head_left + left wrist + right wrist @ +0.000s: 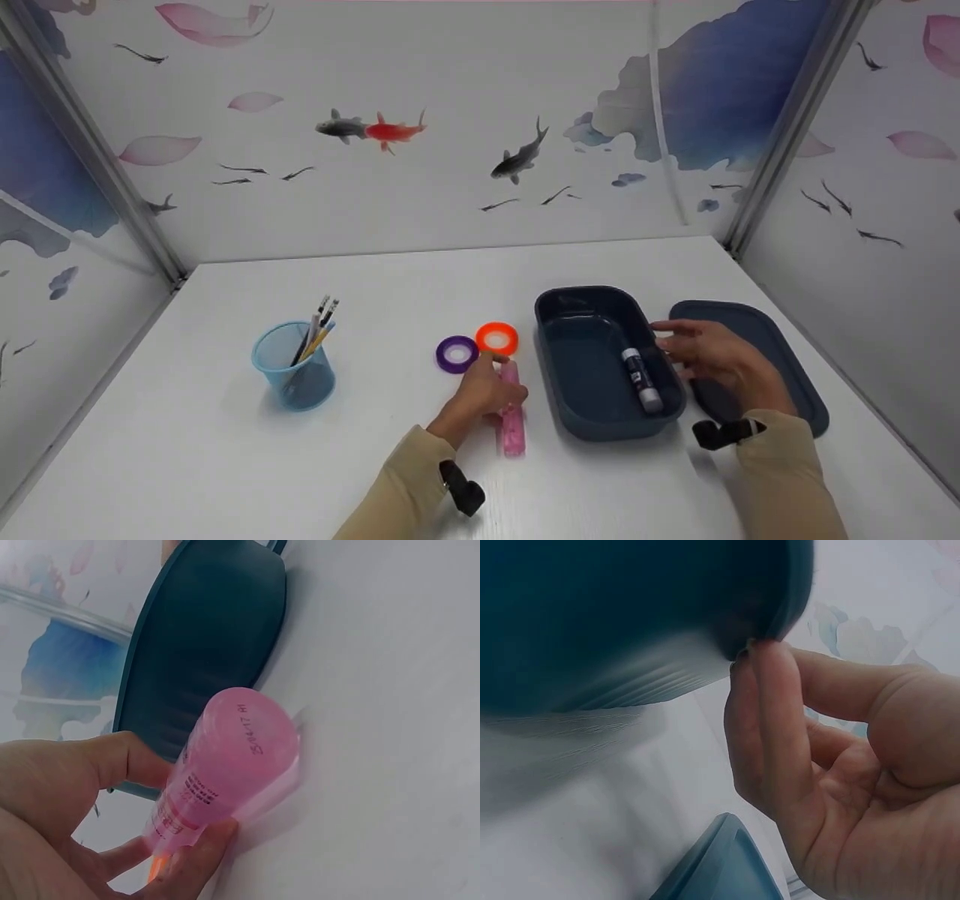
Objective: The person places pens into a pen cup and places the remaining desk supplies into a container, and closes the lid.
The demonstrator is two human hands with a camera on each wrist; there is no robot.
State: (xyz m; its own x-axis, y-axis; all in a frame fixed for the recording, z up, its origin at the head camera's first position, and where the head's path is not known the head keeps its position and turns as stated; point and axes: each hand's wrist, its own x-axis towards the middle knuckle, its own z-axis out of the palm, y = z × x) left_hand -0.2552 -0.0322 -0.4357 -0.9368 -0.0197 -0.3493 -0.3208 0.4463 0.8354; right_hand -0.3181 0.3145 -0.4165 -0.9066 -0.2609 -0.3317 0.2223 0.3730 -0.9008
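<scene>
Beige sleeves (397, 484) are reaching in from the near edge, each wearing a black wrist mount (466, 493). Beyond one cuff, the left hand (480, 391) is gripping a pink tube (513, 439), thumb on one side and bent fingers on the other, so its grasp is staying only as wide as the tube's body. One end of the tube, stamped with small dark characters, is pointing back towards the wrist camera. It is lying lengthwise just left of the dark blue box (581, 375), low over the white table (405, 487); whether it is touching the surface I cannot tell. Near the left fingers, a purple ring (443, 363) and an orange ring (496, 328) are sitting side by side.

The right hand (720, 358) is touching the box's right wall at the rim with its fingertips, its fingers gently bent; whether it is pinching the wall I cannot tell. Inside the box, a dark-labelled stick (639, 375) is resting against the right side. Partly under that hand and arm, a dark lid (780, 358) is lying flat.
</scene>
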